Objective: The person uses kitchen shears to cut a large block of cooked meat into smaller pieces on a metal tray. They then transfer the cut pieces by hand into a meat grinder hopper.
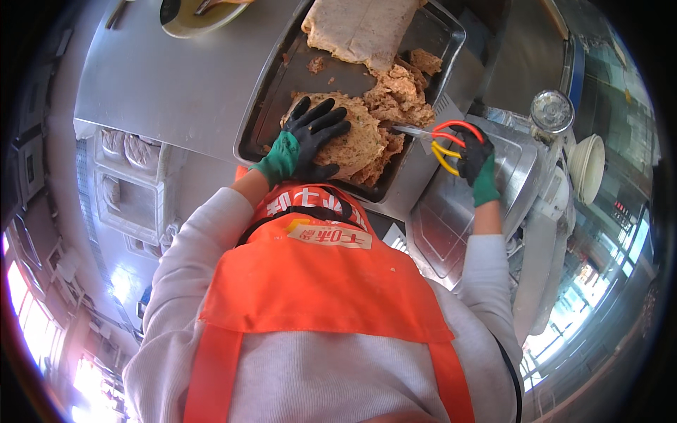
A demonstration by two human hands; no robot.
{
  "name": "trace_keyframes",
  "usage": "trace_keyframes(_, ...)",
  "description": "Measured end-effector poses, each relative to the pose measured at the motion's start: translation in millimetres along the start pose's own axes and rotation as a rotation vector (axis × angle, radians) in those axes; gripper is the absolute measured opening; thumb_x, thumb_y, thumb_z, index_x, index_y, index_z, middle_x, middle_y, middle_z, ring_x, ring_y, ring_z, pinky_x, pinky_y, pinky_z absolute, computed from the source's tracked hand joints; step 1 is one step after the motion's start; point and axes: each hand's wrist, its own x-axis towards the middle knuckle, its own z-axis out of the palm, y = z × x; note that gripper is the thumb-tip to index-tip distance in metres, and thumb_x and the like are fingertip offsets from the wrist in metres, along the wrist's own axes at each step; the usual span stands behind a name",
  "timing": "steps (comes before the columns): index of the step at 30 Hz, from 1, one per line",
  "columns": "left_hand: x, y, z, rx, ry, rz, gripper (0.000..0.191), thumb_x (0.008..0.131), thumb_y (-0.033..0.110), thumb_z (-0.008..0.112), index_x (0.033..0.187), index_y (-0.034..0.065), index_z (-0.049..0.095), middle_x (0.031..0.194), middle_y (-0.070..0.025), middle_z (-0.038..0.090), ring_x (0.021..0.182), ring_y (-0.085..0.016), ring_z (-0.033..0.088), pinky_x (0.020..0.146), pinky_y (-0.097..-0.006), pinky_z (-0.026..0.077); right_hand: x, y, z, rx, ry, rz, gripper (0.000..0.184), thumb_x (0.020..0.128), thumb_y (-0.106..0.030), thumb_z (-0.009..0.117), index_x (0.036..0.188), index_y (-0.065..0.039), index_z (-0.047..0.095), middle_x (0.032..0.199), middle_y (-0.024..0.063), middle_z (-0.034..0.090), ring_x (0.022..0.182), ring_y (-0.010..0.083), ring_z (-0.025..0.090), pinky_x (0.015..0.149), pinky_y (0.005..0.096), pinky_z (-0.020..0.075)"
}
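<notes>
My left hand (317,138), in a black and green glove, rests with fingers spread on a slab of minced-meat filling or meat-filled flatbread (357,138). In my right hand (476,158), gloved alike, is a pair of scissors (449,138) with red and yellow handles. Its blades reach the slab's right edge, where their tips are partly hidden. Torn, crumbly meat-like pieces (396,98) lie heaped beside the slab. A larger pale folded sheet (362,29) lies farther up. All of it sits in a dark metal baking tray (267,87).
The tray stands on a stainless steel worktop (174,84), with a bowl of yellowish liquid (198,21) at the far left. To the right are a metal pan lid or tray (449,222), stacked pale bowls (588,168) and a clear round container (551,111). Plastic crates (129,211) stand lower left.
</notes>
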Motion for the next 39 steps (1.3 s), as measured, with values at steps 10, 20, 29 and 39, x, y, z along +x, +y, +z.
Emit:
trace_keyframes(10,50,62,35,0.343,-0.226,-0.196,0.11,0.078,0.054,0.084,0.169,0.0212,0.032,0.168,-0.0221,0.037,0.154,-0.053,0.031,0.122,-0.0744,0.019,-64,42,30,0.043,-0.025,-0.222,0.025,0.103,-0.011,0.064,0.124,-0.003,0.073,0.101,0.0039,0.072,0.085,0.0126,0.065,0.073,0.0303,0.0554)
trace_keyframes(20,72,40,12,0.466,-0.375,-0.161,0.111,0.08,0.053,0.082,0.17,0.0192,0.026,0.167,-0.0266,0.037,0.155,-0.055,0.031,0.128,-0.0637,0.019,-77,108,24,0.246,0.038,-0.191,0.025,0.103,-0.01,0.06,0.122,-0.002,0.073,0.104,0.0029,0.072,0.089,0.0118,0.065,0.076,0.0272,0.0539)
trace_keyframes(29,102,11,-32,0.475,-0.447,-0.059,0.109,0.08,0.054,0.082,0.17,0.0232,0.029,0.156,-0.0258,0.052,0.145,-0.045,0.05,0.123,-0.0532,0.038,-84,125,27,0.291,0.118,-0.07,0.022,0.107,-0.017,0.06,0.119,-0.013,0.078,0.078,-0.003,0.062,0.051,0.0094,0.049,0.044,0.0297,0.0359)
trace_keyframes(39,153,-76,-92,-0.38,-0.62,-0.551,0.089,0.093,0.05,0.08,0.161,0.0061,0.043,0.146,-0.0154,0.065,0.136,-0.027,0.059,0.117,-0.0401,0.045,-94,134,34,0.258,0.136,-0.111,0.025,0.109,-0.028,0.06,0.125,-0.014,0.074,0.062,-0.0021,0.046,0.04,0.0091,0.041,0.038,0.0293,0.0308)
